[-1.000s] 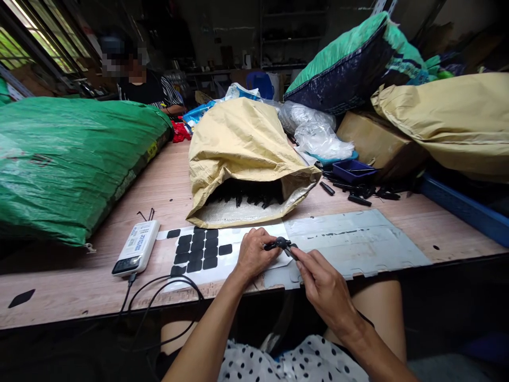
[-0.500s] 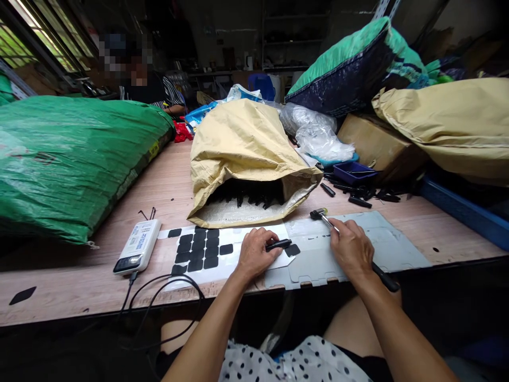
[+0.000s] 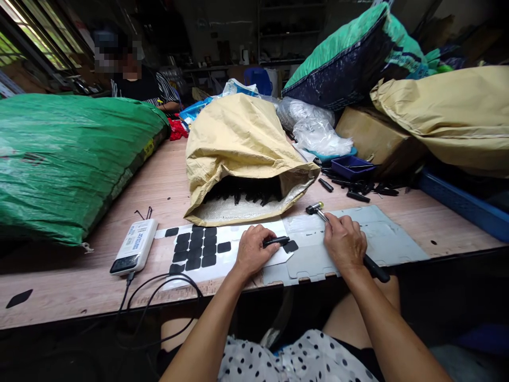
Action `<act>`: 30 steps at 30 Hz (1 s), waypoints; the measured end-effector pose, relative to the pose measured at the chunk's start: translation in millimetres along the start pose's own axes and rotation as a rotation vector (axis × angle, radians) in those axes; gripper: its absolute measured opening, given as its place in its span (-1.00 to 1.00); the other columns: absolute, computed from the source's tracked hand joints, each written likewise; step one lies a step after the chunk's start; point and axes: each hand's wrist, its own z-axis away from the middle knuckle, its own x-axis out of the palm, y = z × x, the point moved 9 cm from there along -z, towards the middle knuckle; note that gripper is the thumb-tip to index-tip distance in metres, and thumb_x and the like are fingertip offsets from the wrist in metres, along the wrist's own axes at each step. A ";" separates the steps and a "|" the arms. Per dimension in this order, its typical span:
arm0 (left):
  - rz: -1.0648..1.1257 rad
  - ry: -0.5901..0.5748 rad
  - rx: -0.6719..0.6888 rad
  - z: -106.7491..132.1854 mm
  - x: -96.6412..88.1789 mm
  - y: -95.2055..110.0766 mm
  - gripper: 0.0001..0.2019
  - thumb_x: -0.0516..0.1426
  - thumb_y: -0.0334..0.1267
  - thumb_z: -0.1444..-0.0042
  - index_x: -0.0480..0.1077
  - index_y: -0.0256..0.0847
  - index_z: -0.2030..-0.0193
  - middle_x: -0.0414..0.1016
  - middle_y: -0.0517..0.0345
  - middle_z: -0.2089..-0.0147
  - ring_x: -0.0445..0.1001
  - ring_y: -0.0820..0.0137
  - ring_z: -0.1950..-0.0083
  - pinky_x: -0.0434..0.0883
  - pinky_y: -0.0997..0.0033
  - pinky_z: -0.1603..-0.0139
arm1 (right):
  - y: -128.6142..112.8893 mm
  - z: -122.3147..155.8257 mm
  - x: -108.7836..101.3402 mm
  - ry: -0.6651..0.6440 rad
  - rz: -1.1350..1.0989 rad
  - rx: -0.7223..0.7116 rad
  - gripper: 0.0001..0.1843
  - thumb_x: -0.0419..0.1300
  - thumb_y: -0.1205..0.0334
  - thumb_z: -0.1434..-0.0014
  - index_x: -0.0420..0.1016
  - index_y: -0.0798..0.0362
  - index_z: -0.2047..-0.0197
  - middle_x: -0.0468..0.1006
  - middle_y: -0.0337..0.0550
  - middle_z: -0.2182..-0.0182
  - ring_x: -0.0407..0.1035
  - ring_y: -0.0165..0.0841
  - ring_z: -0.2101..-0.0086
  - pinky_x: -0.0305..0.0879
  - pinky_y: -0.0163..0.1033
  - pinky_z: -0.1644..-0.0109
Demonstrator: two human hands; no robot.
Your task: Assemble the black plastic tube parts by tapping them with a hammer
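Observation:
My left hand [image 3: 254, 249] is closed on a small black cylindrical part [image 3: 277, 242], shaped like a short pen, which lies over the right end of a white sheet. My right hand [image 3: 345, 241] grips a small hammer [image 3: 376, 269] along its shaft. The hammer's black and yellow head [image 3: 314, 208] is out in front of my fingers, and its black handle sticks out behind my palm. Under both tools is a grey board [image 3: 385, 239]. A black rounded square [image 3: 291, 246] lies just right of the cylindrical part. On the white sheet [image 3: 233, 260] sit several more black squares [image 3: 194, 248].
An open tan sack [image 3: 238, 132] holding black pieces faces me. Loose black parts [image 3: 358, 197] lie by a small purple tray [image 3: 350, 168]. A power bank [image 3: 135, 246] with a cable and a green sack [image 3: 71, 159] are at left. A blue tray [image 3: 465, 207] stands right. A person [image 3: 139, 85] sits behind.
The whole view has shifted slightly. My right hand and the hammer have moved a little to the left and away from me. My left hand stays in place with the black part.

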 end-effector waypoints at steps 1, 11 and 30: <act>0.002 -0.001 0.001 0.3 0.2 -0.1 -0.89 0.30 -0.22 -0.14 0.55 -0.12 0.20 0.50 0.20 0.26 0.40 0.28 0.13 0.23 0.26 0.10 | -0.4 0.0 -0.1 0.000 0.001 -0.001 -0.67 0.18 0.21 -0.33 0.57 -0.08 -0.13 0.45 -0.12 0.26 0.14 -0.31 0.28 -0.15 -0.18 0.25; 0.004 -0.004 -0.003 -0.5 0.1 -2.1 -0.90 0.26 -0.20 -0.19 0.55 -0.11 0.19 0.53 0.18 0.22 0.40 0.26 0.10 0.25 0.25 0.08 | -2.6 0.2 -3.6 -0.004 0.000 -0.004 -0.67 0.16 0.23 -0.34 0.57 -0.07 -0.13 0.47 -0.11 0.24 0.18 -0.30 0.25 -0.14 -0.18 0.25; 0.381 -0.308 0.079 54.4 -5.1 61.3 -0.78 0.11 -0.09 -0.34 0.53 -0.08 0.02 0.58 0.14 0.11 0.49 0.30 0.08 0.35 0.34 0.02 | -3.0 -0.2 -3.5 -0.008 -0.007 -0.014 -0.68 0.14 0.22 -0.35 0.56 -0.06 -0.12 0.46 -0.10 0.24 0.17 -0.29 0.25 -0.14 -0.17 0.25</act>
